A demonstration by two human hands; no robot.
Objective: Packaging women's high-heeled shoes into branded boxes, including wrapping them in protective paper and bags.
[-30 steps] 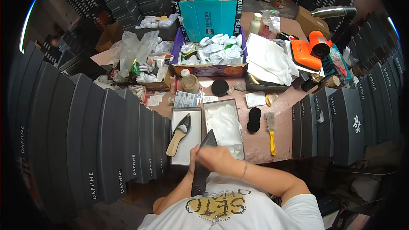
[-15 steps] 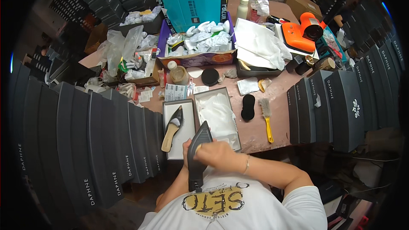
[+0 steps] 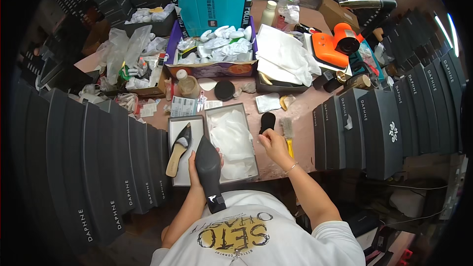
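My left hand (image 3: 197, 170) is closed around a black high-heeled shoe (image 3: 210, 165), its dark sole turned up and its heel toward my shirt. The shoe is above the near edges of two open box parts. In the left one, a white-lined tray (image 3: 199, 175), rests a black pointed shoe (image 3: 180, 145) with a tan insole. My right hand (image 3: 277, 147) is over the near end of a black rounded pad (image 3: 267, 121) on the table. Its fingers are curled together, and whatever they may hold is hidden. Close by lies a yellow-handled brush (image 3: 287, 128).
Another box part (image 3: 253, 160) contains white tissue paper (image 3: 229, 138). Dark shoeboxes stand in rows at left (image 3: 101, 167) and right (image 3: 387, 133). Farther back are a jar (image 3: 188, 86), a round black tin (image 3: 224, 90), a purple carton (image 3: 212, 70) and an orange device (image 3: 329, 49).
My right hand has left the shoe and moved right to the black pad. My left hand keeps the shoe, now rolled so its sole shows. The whole view has shifted slightly.
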